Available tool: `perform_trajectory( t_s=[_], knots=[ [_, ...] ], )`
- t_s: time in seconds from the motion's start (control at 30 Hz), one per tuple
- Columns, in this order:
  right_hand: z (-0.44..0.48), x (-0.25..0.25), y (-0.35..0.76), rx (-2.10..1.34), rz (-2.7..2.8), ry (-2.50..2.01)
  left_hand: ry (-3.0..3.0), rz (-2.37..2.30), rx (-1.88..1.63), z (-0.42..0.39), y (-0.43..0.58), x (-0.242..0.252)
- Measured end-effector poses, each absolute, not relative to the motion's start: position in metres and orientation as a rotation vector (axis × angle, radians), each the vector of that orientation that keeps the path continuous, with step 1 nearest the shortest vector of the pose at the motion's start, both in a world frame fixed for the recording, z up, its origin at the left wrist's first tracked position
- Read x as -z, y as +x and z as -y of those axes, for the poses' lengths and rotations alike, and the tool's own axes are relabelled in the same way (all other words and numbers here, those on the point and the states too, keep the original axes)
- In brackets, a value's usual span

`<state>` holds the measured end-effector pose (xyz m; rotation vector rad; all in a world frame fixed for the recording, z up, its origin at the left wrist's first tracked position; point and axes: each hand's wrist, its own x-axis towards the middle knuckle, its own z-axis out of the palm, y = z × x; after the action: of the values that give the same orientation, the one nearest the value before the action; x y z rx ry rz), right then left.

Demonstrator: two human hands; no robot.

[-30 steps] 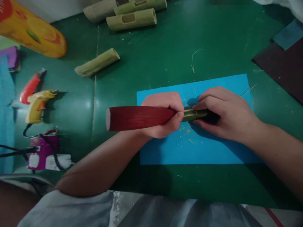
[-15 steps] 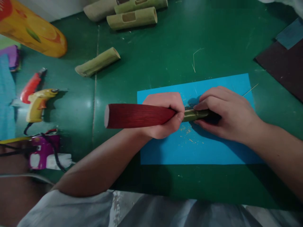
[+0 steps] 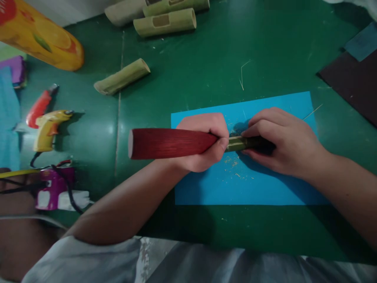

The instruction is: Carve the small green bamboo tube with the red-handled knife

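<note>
Thin green bamboo stick (image 3: 237, 143) lies flat on the blue sheet (image 3: 265, 188), near the sheet's far-left part, running left-right. The sheet sits toward the near-right of the green surface (image 3: 206, 67).

Doing this well, as a judgement: keep the stick pinned flat against the sheet, work in short shallow strokes along its length, keep the holding fingers clear of the tool's working end, and rotate the stick rather than change the tool angle. The tool's tip is hidden between the hands, so its type can't be confirmed.

Hands:
- Left hand (image 3: 203, 141) is clenched in a full fist round the near end of a red handle (image 3: 171, 143), which sticks out left over the sheet's left edge. Thumb side meets the stick's left end.
- Right hand (image 3: 279, 141) is curled palm-down over the stick's right part, fingertips pressing it down; most of the stick is hidden under it.

Fine shavings (image 3: 232, 161) lie on the sheet just below the stick.

Further out: a cut bamboo piece (image 3: 122, 77) lies left of centre, more bamboo tubes (image 3: 165, 22) at the far edge, and a yellow glue gun (image 3: 48, 129) near the left edge.
</note>
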<state>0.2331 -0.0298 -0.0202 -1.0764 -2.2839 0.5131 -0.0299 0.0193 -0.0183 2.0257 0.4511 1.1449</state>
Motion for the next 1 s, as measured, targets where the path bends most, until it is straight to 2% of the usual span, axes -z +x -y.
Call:
perform_trajectory(
  t_s=[0.27,0.73,1.0],
  knots=[
    [0.031,0.019,0.233,-0.544,2.248,-1.056,1.932,-0.474,-1.107,-0.021,-0.031,0.021],
    [0.032,0.018,0.231,-0.577,2.234,-1.110,1.914,-0.482,-1.348,-0.028,-0.021,0.029],
    [0.033,0.021,0.232,-0.509,2.241,-1.073,1.903,-0.440,-1.236,-0.026,-0.025,0.028]
  ],
)
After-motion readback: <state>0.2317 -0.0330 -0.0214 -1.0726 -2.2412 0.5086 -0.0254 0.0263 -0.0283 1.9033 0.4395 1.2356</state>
